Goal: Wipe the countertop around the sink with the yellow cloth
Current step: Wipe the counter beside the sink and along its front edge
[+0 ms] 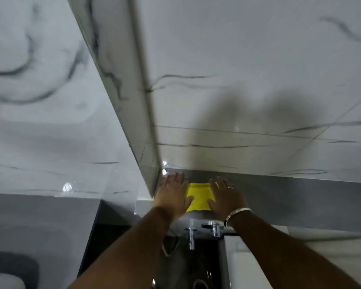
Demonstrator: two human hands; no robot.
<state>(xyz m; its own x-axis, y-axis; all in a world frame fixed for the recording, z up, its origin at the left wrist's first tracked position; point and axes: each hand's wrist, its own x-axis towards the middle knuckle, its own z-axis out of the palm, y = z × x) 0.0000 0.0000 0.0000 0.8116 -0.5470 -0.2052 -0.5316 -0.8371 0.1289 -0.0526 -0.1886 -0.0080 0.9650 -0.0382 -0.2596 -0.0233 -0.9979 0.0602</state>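
Head view: both hands are flat out on the grey ledge (pixel 279 197) up against the marble-veined wall (pixel 238 80), and the yellow cloth (pixel 199 197) is pinned between them. The cloth lies spread flat, a rough rectangle only slightly longer from near edge to far edge, its far edge pointing at the wall. The left hand (pixel 172 195) presses open-palmed on the cloth's left edge, thumb lying across the yellow; the right hand (pixel 226 198), ring on one finger and a bangle (pixel 237 213) at the wrist, covers the right edge, fingers spread, not clenched. Just below the hands, chrome taps (pixel 214 227) stand over a dark area.
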